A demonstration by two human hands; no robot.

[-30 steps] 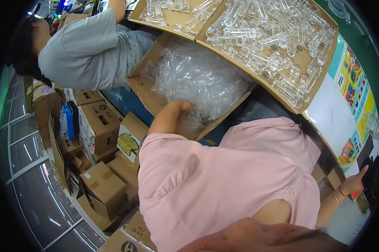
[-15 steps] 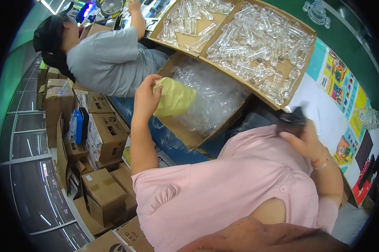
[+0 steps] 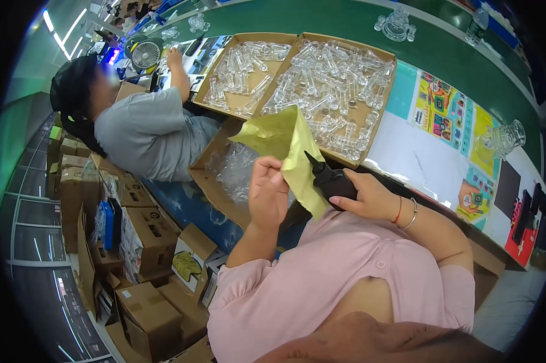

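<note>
Left hand (image 3: 269,192), forearm upright, pinches the yellow sheet (image 3: 302,164) at its one o'clock; right hand (image 3: 370,196), forearm from four o'clock, grasps the bottle (image 3: 330,181), nozzle toward eleven, beside the sheet.

Tube lights (image 3: 74,25) glare at upper left; corners are black.

yellow sheet (image 3: 302,168): creased, bent, held aloft | black taper-tipped bottle (image 3: 330,181): tilted up-left, close beside the sheet
</note>
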